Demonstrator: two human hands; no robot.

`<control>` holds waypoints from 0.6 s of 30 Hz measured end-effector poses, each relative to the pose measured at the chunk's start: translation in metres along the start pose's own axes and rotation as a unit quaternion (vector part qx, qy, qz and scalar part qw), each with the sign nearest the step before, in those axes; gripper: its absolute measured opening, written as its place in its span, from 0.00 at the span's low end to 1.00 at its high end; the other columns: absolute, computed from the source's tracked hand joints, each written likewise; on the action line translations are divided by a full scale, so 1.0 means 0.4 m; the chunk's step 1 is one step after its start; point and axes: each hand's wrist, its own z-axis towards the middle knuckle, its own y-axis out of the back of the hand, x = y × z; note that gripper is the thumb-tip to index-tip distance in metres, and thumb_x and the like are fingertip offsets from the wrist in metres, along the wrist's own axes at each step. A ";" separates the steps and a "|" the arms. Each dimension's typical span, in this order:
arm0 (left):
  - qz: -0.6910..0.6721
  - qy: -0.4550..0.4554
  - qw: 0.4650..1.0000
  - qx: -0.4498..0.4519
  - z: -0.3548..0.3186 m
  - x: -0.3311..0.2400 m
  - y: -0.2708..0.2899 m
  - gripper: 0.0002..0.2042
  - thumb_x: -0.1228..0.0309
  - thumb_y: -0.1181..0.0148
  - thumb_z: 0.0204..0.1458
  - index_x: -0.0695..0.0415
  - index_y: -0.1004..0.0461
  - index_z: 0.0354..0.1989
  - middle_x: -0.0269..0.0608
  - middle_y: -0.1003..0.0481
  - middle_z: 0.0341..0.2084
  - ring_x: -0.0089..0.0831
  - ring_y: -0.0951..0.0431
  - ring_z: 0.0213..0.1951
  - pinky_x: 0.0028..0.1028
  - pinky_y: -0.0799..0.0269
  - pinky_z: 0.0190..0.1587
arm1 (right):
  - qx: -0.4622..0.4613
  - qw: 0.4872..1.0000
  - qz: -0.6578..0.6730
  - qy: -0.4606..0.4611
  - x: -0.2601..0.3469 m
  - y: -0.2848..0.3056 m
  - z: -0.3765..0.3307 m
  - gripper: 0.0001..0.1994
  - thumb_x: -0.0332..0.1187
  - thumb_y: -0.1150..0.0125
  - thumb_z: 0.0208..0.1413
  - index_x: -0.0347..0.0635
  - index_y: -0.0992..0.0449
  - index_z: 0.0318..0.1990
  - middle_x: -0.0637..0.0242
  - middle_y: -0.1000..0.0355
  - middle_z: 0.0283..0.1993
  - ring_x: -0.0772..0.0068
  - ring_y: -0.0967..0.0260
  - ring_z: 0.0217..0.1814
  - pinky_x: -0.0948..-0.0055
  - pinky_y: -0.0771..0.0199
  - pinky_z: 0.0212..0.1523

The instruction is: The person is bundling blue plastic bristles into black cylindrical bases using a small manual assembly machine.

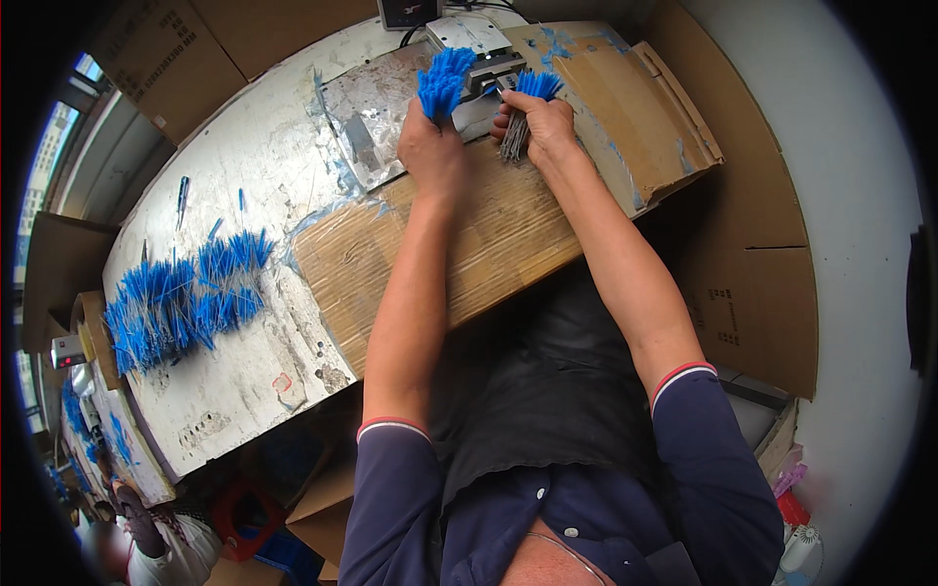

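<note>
My left hand is closed round a thick bundle of blue-tipped wires, whose blue ends fan out above the fist. A second, smaller bundle of thin grey wires with blue ends is gripped in my right hand; its grey lengths hang below the fingers. Just beyond and between both hands stands a small metal machine with a block-like head, partly hidden by the right fingers and the bundles. Both forearms reach over a flattened, tape-covered cardboard sheet along the near table edge.
Two large piles of blue-tipped wires lie on the white worn table at left, with a pen behind them. A cardboard piece covers the right side. A dark box stands at the back. Another person works at lower left.
</note>
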 end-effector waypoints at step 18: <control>0.109 -0.066 0.987 0.097 -0.002 0.020 -0.014 0.06 0.75 0.40 0.51 0.58 0.24 0.37 0.53 0.22 0.31 0.55 0.21 0.36 0.48 0.28 0.40 | 0.029 0.998 -0.064 0.007 0.021 0.039 -0.030 0.08 0.19 0.28 0.48 0.26 0.24 0.30 0.53 0.25 0.28 0.60 0.23 0.22 0.62 0.16 0.20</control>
